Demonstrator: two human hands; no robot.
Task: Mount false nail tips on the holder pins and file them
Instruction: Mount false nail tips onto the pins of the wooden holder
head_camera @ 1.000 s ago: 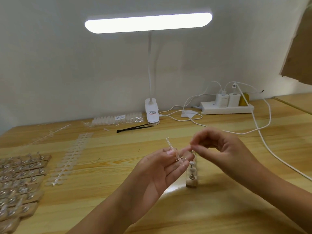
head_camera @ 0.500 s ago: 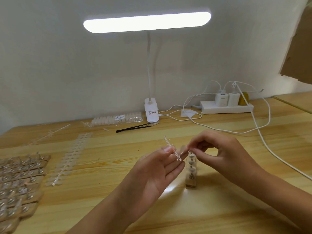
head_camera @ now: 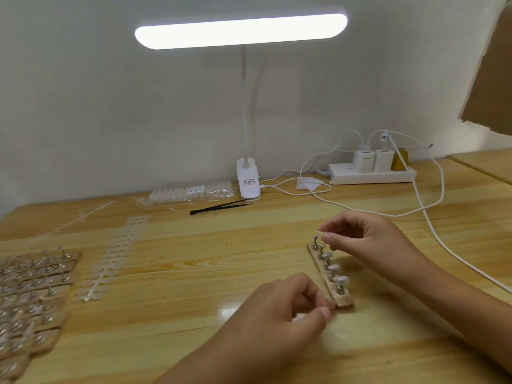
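Leftmost, stacked wooden strips [head_camera: 33,295] carry tips. Upper centre, a plastic bag [head_camera: 221,193] holds spare tips [head_camera: 166,195]. The left hand [head_camera: 279,314] curls at the holder's [head_camera: 343,300] near end, grip unclear. The right hand [head_camera: 368,239] pinches a nail tip [head_camera: 322,234] above the far pins [head_camera: 315,241].

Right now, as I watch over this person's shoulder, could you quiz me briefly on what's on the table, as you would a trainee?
1. True or false: the desk lamp is switched off.
2. Pick one: over the far end of the holder, the right hand pinches A) a cable, B) a nail tip, C) black tweezers.
3. On which side of the table do the other holders lie?

Key: 1 false, it glows brightly. 2 B. 3 the left side.
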